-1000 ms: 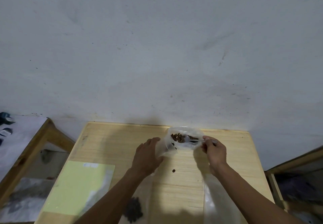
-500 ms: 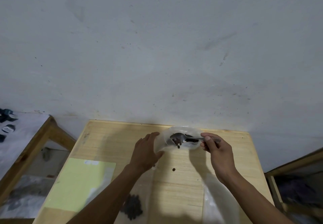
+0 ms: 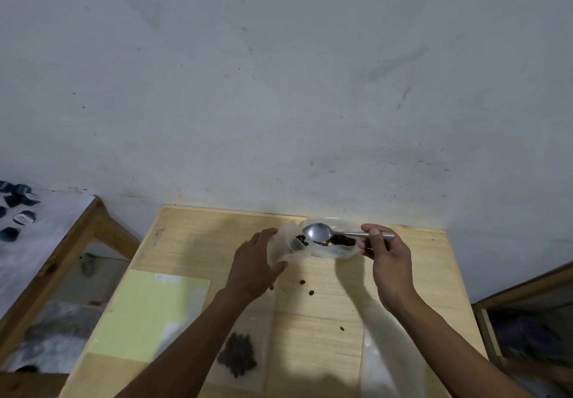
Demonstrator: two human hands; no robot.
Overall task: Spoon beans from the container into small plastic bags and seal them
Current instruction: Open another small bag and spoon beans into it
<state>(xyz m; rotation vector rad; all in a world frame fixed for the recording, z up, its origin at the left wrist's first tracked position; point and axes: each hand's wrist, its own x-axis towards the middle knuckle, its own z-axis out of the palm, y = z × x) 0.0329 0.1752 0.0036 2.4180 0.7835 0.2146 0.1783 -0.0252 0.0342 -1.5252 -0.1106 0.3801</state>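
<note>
Pale wood forms the desk (image 3: 418,273), set against a grey wall. At its far edge a clear container (image 3: 335,250) holds dark beans (image 3: 339,240). The left hand (image 3: 255,265) cups a small clear bag (image 3: 283,247) beside the container, fingers curved round it. The right hand (image 3: 387,261) pinches the handle of a metal spoon (image 3: 317,232), its bowl raised over the container (it looks bare). Loose beans (image 3: 311,292) lie scattered on the desk. Nearer the person, a filled bag (image 3: 237,355) lies flat beside a green sheet (image 3: 148,314).
</note>
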